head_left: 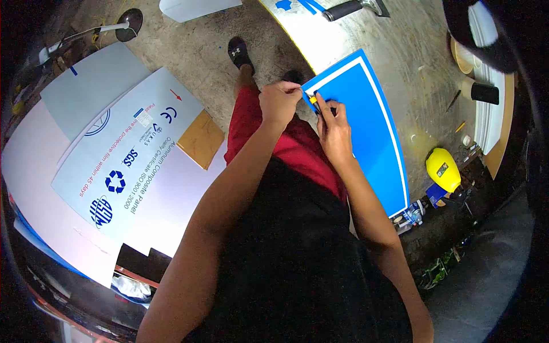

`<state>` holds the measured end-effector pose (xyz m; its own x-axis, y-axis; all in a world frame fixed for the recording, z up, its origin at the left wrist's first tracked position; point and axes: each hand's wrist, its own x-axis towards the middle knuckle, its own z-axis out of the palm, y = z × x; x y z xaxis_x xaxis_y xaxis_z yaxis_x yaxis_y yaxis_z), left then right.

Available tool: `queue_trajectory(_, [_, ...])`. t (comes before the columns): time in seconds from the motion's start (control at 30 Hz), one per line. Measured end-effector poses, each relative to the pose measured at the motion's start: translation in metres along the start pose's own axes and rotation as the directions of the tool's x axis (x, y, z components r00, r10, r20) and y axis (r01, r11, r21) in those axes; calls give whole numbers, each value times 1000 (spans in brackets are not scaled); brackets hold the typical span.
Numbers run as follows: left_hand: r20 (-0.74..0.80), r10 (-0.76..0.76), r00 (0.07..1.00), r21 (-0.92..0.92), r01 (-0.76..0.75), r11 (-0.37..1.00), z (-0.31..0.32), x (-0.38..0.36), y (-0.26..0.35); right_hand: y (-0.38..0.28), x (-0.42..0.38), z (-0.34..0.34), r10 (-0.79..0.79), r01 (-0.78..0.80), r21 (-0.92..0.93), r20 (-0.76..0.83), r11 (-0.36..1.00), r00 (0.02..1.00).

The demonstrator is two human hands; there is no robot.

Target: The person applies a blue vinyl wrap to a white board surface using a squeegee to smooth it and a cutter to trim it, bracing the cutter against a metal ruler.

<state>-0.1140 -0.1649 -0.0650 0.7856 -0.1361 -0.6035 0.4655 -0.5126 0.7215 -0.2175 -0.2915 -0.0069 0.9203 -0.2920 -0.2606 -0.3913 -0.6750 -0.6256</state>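
- Sign (374, 128) (blue, white border) is lying on table (423, 68), near edge by the body, corner under both hands.
- L hand (278, 104): thumb + index are pressing tog. at that corner; can't tell what, if anything, they're pinching.
- R hand (335, 130): fingers are curling round cutter (313, 99) (yellow/black, looks like a knife), index running fwd along it; tip is pointing at corner, blade too small to see.
- Technique (my judgement): doing this well is needing light, short strokes, R wrist bracing on sign, L fingertips staying out of blade's line, sign not sliding.
- Containers: clear bottle (417, 215) is lying among clutter past sign's far end; contents n/v.
- Yellow bottle-like item (443, 170) is sitting nearby; poss. sprayer, opaque, contents unk.
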Motion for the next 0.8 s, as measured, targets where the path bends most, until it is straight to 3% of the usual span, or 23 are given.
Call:
queue_trajectory(0.13, [4, 3, 1000, -105, -3, 994, 4, 2, -8, 0, 0, 0, -3, 3, -3, -8, 1000, 1000])
queue_trajectory(0.8, [24, -3, 1000, 50, 2, 999, -3, -1, 6, -4, -2, 2, 6, -6, -43, -6, 999, 1000])
